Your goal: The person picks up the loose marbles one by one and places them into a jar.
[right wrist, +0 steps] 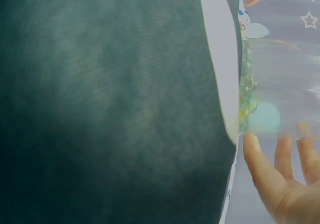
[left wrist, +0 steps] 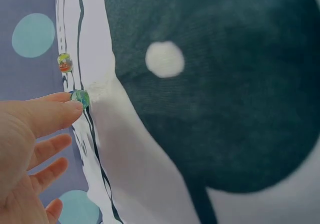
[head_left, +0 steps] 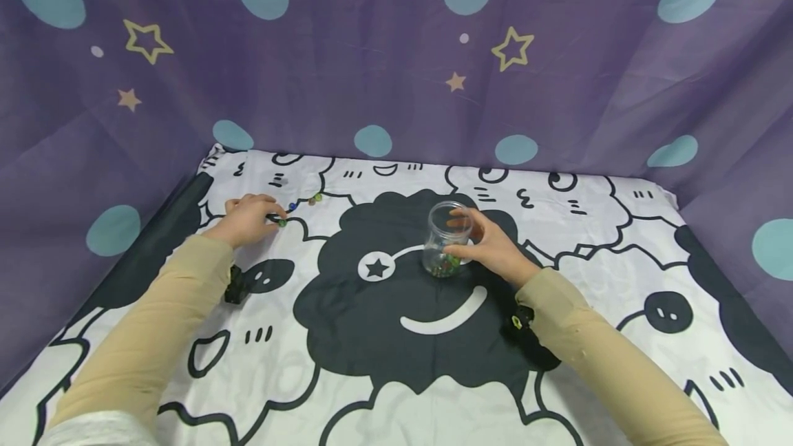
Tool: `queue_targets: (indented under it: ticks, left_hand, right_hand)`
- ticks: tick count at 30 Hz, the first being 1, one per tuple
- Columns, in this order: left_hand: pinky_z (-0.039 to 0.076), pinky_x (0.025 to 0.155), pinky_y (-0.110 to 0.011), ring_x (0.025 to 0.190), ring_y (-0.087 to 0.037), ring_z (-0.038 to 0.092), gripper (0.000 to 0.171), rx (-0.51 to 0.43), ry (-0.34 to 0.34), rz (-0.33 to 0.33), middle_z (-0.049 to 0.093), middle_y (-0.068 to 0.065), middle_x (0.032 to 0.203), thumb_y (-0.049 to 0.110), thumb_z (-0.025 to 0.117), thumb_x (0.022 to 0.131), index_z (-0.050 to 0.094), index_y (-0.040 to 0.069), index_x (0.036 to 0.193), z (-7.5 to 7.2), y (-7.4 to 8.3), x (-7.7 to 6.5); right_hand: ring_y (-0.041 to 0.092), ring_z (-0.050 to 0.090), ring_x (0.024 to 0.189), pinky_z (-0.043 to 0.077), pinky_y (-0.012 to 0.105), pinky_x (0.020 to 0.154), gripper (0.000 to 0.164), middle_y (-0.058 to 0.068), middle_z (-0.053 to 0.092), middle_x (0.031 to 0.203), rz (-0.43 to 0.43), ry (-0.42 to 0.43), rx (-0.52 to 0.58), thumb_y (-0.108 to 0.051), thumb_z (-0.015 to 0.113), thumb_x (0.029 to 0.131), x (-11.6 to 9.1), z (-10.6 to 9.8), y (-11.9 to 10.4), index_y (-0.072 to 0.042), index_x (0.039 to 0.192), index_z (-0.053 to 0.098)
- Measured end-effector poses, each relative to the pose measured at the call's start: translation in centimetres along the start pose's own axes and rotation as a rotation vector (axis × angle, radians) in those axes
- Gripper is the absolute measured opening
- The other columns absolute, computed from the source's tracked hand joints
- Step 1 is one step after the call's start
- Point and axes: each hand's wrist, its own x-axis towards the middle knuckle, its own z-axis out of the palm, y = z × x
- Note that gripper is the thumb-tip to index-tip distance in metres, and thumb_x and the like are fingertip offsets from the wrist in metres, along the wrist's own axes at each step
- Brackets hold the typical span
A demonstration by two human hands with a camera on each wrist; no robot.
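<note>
My left hand (head_left: 249, 219) is at the far left of the cloth, thumb and forefinger pinching a green glass marble (left wrist: 81, 99) while the other fingers are loosely spread. Just beyond it lie a blue marble (head_left: 293, 206), a brownish-orange marble (head_left: 312, 202) and a yellow-green marble (head_left: 319, 197). Near the middle, a clear plastic jar (head_left: 438, 243) stands upright, open at the top. Several marbles (head_left: 443, 268) cover its bottom. The right hand (head_left: 489, 246) holds the jar from its right side, thumb in front and fingers behind.
A white cloth (head_left: 347, 391) with black cartoon sheep covers the table. Purple curtains (head_left: 396, 88) with stars and blue dots rise behind and at both sides. Dark devices are strapped to the left wrist (head_left: 234, 285) and right wrist (head_left: 520, 319).
</note>
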Motion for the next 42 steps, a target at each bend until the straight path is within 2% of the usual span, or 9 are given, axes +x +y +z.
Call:
queue_targets:
  ticks: [9,17,24,32,42]
  left_hand:
    - [0.021,0.087,-0.063,0.119,-0.050,0.040,0.022,-0.001,-0.004,-0.014,0.050,-0.025,0.132,0.007,0.067,0.084,0.070,0.008,0.107,0.4,-0.4,0.7]
    - [0.021,0.087,-0.064,0.118,-0.050,0.041,0.021,-0.009,-0.020,-0.041,0.053,-0.024,0.130,0.005,0.067,0.085,0.071,0.008,0.105,0.4,-0.4,0.9]
    - [0.021,0.086,-0.062,0.114,-0.048,0.044,0.018,-0.015,0.004,-0.036,0.057,-0.022,0.125,0.003,0.067,0.083,0.072,0.010,0.099,0.4,-0.3,0.7]
    - [0.021,0.088,-0.064,0.117,-0.049,0.042,0.021,-0.016,-0.028,-0.039,0.056,-0.021,0.127,0.006,0.065,0.086,0.070,0.009,0.106,0.4,-0.3,0.8]
    - [0.021,0.087,-0.063,0.116,-0.048,0.042,0.021,-0.026,-0.024,-0.036,0.056,-0.021,0.127,0.007,0.064,0.087,0.070,0.009,0.107,0.8,-0.7,1.1]
  right_hand:
    - [0.032,0.044,0.126,0.044,0.046,0.096,0.070,0.010,0.042,0.142,0.003,0.003,-0.009,-0.018,0.074,0.082,0.0,0.0,0.0,-0.014,0.142,0.038]
    - [0.031,0.046,0.123,0.046,0.044,0.092,0.070,0.009,0.043,0.141,0.010,0.011,-0.029,-0.020,0.075,0.082,0.0,-0.1,0.0,-0.016,0.142,0.038]
    - [0.031,0.046,0.123,0.045,0.045,0.095,0.070,0.008,0.043,0.142,0.014,0.014,-0.028,-0.020,0.075,0.082,0.1,0.0,0.2,-0.016,0.142,0.038]
    - [0.031,0.046,0.123,0.045,0.045,0.094,0.069,0.008,0.043,0.142,0.012,0.013,-0.030,-0.020,0.075,0.082,0.0,0.0,0.1,-0.017,0.141,0.039]
    - [0.031,0.046,0.123,0.047,0.043,0.091,0.070,0.009,0.043,0.141,0.018,0.007,-0.025,-0.020,0.074,0.082,0.0,0.0,0.0,-0.016,0.142,0.038]
